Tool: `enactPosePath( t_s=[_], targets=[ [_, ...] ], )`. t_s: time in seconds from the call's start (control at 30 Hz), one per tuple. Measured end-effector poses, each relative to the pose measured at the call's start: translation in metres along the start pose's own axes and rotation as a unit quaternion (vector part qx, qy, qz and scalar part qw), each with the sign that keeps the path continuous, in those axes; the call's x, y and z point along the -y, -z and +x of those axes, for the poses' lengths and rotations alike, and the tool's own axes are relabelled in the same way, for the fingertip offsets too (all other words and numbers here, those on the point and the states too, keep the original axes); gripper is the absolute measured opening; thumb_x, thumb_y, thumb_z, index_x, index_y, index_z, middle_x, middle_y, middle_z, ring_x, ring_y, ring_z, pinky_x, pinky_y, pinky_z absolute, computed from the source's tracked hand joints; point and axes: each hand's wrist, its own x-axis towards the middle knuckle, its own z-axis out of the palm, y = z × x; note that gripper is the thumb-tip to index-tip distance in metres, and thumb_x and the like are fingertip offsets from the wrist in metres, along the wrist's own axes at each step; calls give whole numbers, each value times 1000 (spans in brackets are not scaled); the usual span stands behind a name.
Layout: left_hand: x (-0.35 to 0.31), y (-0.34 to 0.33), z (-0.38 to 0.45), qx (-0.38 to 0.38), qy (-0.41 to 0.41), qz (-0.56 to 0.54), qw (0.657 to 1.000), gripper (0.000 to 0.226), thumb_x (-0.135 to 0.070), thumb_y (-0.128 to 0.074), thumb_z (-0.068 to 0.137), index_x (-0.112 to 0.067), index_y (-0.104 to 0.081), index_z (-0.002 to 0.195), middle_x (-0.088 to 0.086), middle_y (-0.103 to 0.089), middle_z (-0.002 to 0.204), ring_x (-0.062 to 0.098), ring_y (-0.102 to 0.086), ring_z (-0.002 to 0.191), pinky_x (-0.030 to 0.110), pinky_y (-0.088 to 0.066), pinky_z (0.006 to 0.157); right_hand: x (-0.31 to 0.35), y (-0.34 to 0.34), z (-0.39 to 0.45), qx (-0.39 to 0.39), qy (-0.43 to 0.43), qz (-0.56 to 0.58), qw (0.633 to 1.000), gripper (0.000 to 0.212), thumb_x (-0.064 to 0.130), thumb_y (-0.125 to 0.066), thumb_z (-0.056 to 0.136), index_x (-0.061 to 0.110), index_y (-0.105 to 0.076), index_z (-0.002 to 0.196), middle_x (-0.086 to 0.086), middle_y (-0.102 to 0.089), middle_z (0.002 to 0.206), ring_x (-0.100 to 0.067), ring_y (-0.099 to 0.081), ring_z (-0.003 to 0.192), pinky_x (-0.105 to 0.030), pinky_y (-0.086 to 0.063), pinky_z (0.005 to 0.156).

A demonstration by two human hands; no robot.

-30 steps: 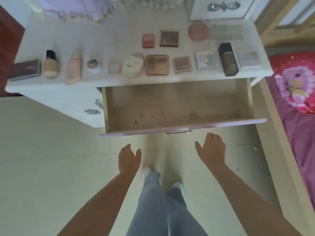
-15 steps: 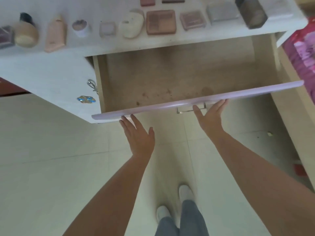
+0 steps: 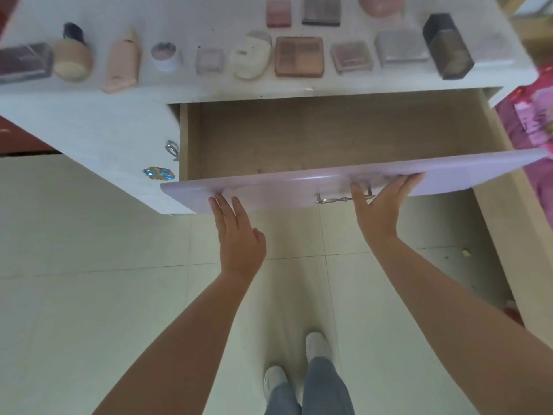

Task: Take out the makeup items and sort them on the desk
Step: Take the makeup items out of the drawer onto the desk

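Observation:
The wooden drawer (image 3: 344, 136) stands pulled out and holds nothing; its lilac front panel (image 3: 269, 193) faces me. My left hand (image 3: 236, 235) presses straight fingers against the left part of that panel. My right hand (image 3: 381, 208) lies flat on the panel beside the metal handle (image 3: 332, 200). On the white desk (image 3: 191, 16) several makeup items lie in rows: a round foundation bottle (image 3: 71, 56), a pink tube (image 3: 122, 62), a small jar (image 3: 164, 55), a square pink palette (image 3: 299, 56), a dark bottle (image 3: 449, 46).
A bed with a pink flowered cover (image 3: 535, 124) and its wooden frame (image 3: 508, 223) stands at the right. A brown cabinet (image 3: 18, 136) sits at the left. Pale floor tiles (image 3: 89, 265) spread below, with my legs and white shoes (image 3: 317, 345).
Both hands rose from mid-air to the drawer front and now press flat against it. The view has shifted closer and lower, with the drawer front nearer the desk than before.

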Motion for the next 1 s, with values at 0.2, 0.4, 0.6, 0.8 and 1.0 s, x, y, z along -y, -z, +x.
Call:
enactPosePath(
  t_s=[0.2,0.4,0.6,0.8,1.0],
  targets=[
    [-6,13,40,9,29,81,996,71,-8,-75,65,15,-45,126,45,-37,130,60,-35,121,61,-35,95,12,-16,26,14,21,-45,999,101,29,-60,86,-17,16,135,-30,27,145,-33,18,140,12,17,87],
    [-8,3,88,42,69,72,994,73,-37,-39,95,3,-4,145,29,7,151,40,7,142,41,-1,117,30,-39,73,5,8,-73,997,106,38,-61,83,-16,13,136,-32,25,145,-36,16,141,-26,-2,118],
    [-15,-12,133,2,85,31,996,83,-50,-17,88,15,-13,139,39,-5,146,47,-6,139,43,-7,115,38,-62,107,-12,22,-19,1000,108,31,-64,82,-16,18,135,-34,29,142,-40,20,138,-35,-4,119],
    [-18,-19,153,16,104,33,994,74,-37,-37,93,21,-18,135,45,-12,141,54,-15,135,46,-14,112,34,-72,124,-19,39,-24,999,107,31,-63,83,-20,16,133,-39,26,140,-44,20,137,-24,6,112],
    [-19,-15,152,41,115,76,990,75,-36,-33,98,9,7,142,33,16,148,39,13,141,37,6,116,34,-71,125,-9,33,-37,999,107,34,-62,84,-18,16,134,-37,27,141,-41,20,138,-7,12,105]
  ],
)
